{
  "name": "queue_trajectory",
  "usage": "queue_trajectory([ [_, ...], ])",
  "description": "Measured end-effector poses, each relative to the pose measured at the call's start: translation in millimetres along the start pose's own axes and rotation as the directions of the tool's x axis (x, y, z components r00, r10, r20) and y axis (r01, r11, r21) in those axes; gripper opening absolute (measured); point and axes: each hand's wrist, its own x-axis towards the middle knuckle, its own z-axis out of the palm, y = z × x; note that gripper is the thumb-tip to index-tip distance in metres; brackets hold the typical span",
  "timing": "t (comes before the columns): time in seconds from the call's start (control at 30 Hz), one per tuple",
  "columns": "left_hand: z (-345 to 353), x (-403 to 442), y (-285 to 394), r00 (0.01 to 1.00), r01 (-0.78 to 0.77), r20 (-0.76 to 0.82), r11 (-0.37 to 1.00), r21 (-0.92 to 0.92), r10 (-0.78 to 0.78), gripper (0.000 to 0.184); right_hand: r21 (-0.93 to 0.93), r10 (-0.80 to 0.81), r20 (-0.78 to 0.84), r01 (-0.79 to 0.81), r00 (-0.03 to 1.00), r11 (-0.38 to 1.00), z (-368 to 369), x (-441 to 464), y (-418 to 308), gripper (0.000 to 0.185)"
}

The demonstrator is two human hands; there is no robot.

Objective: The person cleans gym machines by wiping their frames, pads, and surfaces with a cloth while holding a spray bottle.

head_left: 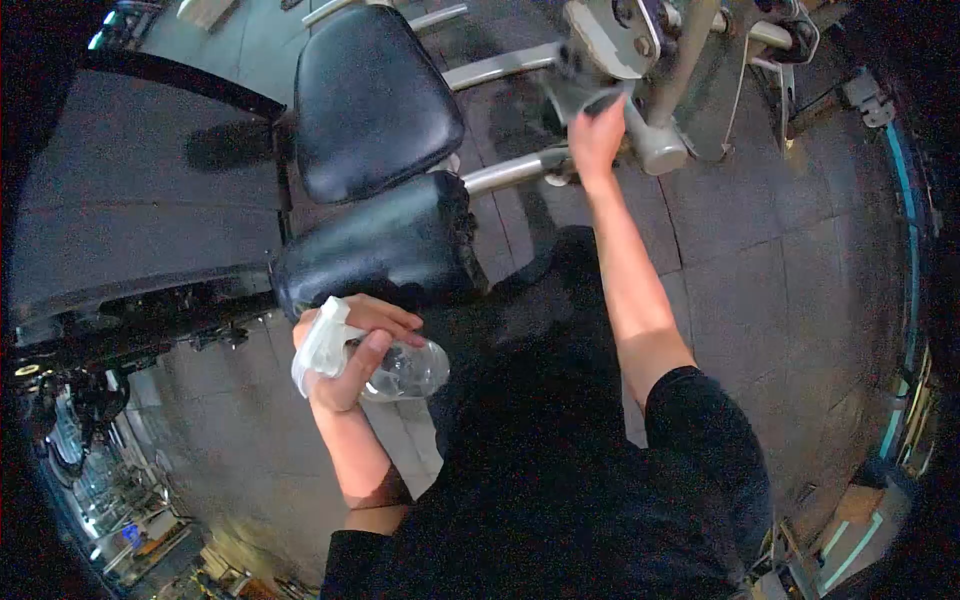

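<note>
My left hand [358, 350] is wrapped round a clear spray bottle [408, 372] with a white trigger head [325, 345]. The bottle lies tilted on its side, just below the front of a black padded seat [375, 245]. Farther forward, my right hand [597, 135] grips a greyish cloth [575, 100], blurred by motion, against the metal frame of a gym machine [660, 145]. The cloth partly covers the frame there, and its exact contact point is hard to make out.
A black backrest pad [375, 100] stands beyond the seat, with pale metal bars [505, 172] running right from both. A large dark mirror-like panel [160, 170] is at the left. Equipment lines the lower left, and tiled floor [760, 300] spreads at the right.
</note>
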Motion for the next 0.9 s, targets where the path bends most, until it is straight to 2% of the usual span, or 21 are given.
queue_trajectory([
  [0.03,2,-4,0,1.000,0.017,0.007,1.000,0.010,-0.017,0.027,0.082,-0.132,-0.143,0.144,0.981,0.986,-5,7,-14,0.072],
  [0.07,8,-4,8,0.997,0.072,-0.030,0.996,-0.050,-0.073,0.028,0.071,-0.119,-0.140,0.130,0.983,0.989,-10,6,-25,0.072],
  [0.13,5,-5,1,0.999,0.044,-0.008,0.998,-0.052,-0.045,0.027,0.117,-0.281,-0.229,0.313,0.932,0.942,-12,21,-42,0.051],
  [0.17,4,-5,1,1.000,0.021,-0.005,0.998,-0.051,-0.021,0.027,0.122,-0.291,-0.234,0.325,0.928,0.938,-8,28,-38,0.051],
  [0.23,5,-8,4,1.000,0.013,-0.026,0.998,-0.057,-0.014,0.027,0.395,-0.145,-0.031,0.146,0.989,0.907,-6,16,2,0.051],
  [0.27,4,-9,3,0.999,0.041,-0.024,0.997,-0.064,-0.042,0.026,0.056,-0.358,-0.045,0.360,0.933,0.931,17,8,79,0.052],
  [0.3,2,-7,1,0.998,0.056,-0.020,0.996,-0.071,-0.058,0.026,-0.131,-0.456,-0.087,0.443,0.886,0.887,28,-11,108,0.056],
  [0.33,0,-6,0,0.999,0.039,0.027,0.997,-0.060,-0.037,0.029,0.290,0.005,0.028,-0.013,1.000,0.957,14,-20,74,0.047],
  [0.37,0,-5,1,0.999,0.016,0.037,0.998,-0.061,-0.014,0.029,0.418,0.291,0.096,-0.304,0.952,0.856,64,-38,162,0.051],
  [0.4,1,-5,3,0.999,0.026,0.025,0.997,-0.075,-0.025,0.030,0.334,0.544,0.142,-0.557,0.827,0.761,0,-31,40,0.064],
  [0.43,4,-5,4,0.999,0.035,0.014,0.995,-0.089,-0.034,0.032,0.379,0.444,0.291,-0.528,0.847,0.760,59,-37,178,0.063],
  [0.5,1,-6,-8,1.000,0.001,0.028,0.994,-0.105,0.002,0.032,0.530,0.526,0.376,-0.643,0.763,0.553,4,-3,58,0.070],
  [0.53,2,-8,-9,1.000,0.002,0.013,0.992,-0.129,-0.001,0.030,0.594,0.480,0.411,-0.627,0.775,0.503,-8,16,26,0.068],
  [0.6,5,-9,-9,1.000,-0.003,-0.008,0.982,-0.187,0.002,0.025,0.770,0.324,0.398,-0.504,0.858,0.392,-9,44,4,0.060],
  [0.63,3,-8,-10,0.999,-0.023,0.022,0.990,-0.142,0.027,0.024,0.792,0.278,0.387,-0.471,0.879,0.388,-6,54,13,0.057],
  [0.7,-1,-11,-5,1.000,-0.010,0.026,0.992,-0.127,0.013,0.025,0.829,0.324,0.358,-0.457,0.876,0.321,0,48,7,0.058],
  [0.77,2,-13,-6,1.000,-0.027,-0.003,0.986,-0.163,0.027,0.025,0.757,0.259,0.261,-0.363,0.930,0.543,-9,24,0,0.059],
  [0.8,1,-12,-5,1.000,-0.019,0.014,0.985,-0.173,0.022,0.025,0.565,0.305,0.221,-0.376,0.927,0.734,23,12,65,0.061],
  [0.83,-1,-12,-5,0.999,-0.012,0.035,0.984,-0.180,0.018,0.025,0.266,0.237,0.013,-0.232,0.971,0.936,18,-16,61,0.058],
  [0.87,-1,-15,-8,1.000,0.016,0.020,0.975,-0.222,-0.012,0.024,0.205,0.241,0.109,-0.259,0.964,0.944,2,-30,61,0.052],
  [0.9,1,-13,-5,1.000,0.014,0.008,0.974,-0.227,-0.013,0.022,0.213,0.208,0.066,-0.218,0.976,0.953,-19,-44,40,0.042],
])
